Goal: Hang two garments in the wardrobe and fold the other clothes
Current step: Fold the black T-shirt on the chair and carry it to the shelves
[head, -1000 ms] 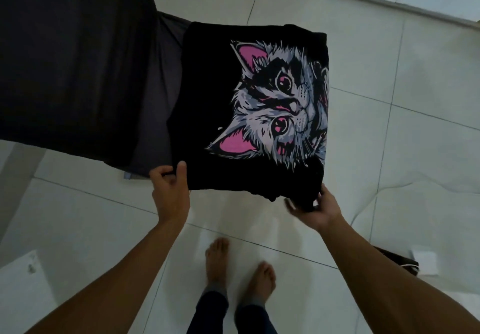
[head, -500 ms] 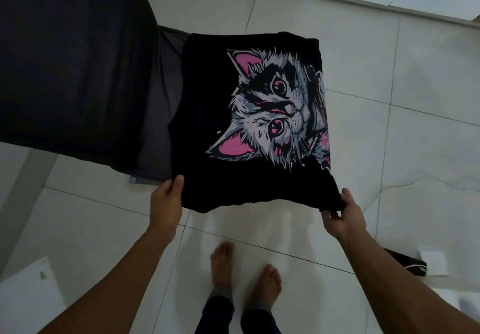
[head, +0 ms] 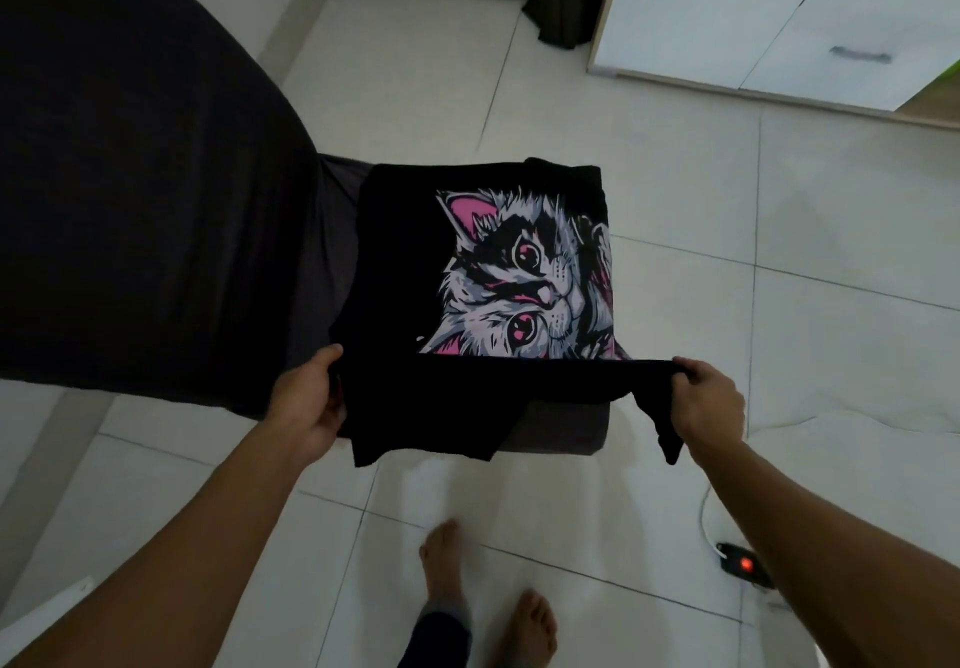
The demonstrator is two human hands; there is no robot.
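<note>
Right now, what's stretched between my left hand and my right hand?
In the head view, the near edge of the black cat T-shirt runs taut from the left hand to the right hand; nothing else lies there.

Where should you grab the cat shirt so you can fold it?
Probably at the two corners of its near edge, coming from the near side. The cat shirt lies flat on the bed with that edge hanging free. The left hand and right hand each grip one corner there, keeping the edge stretched straight between them.
</note>
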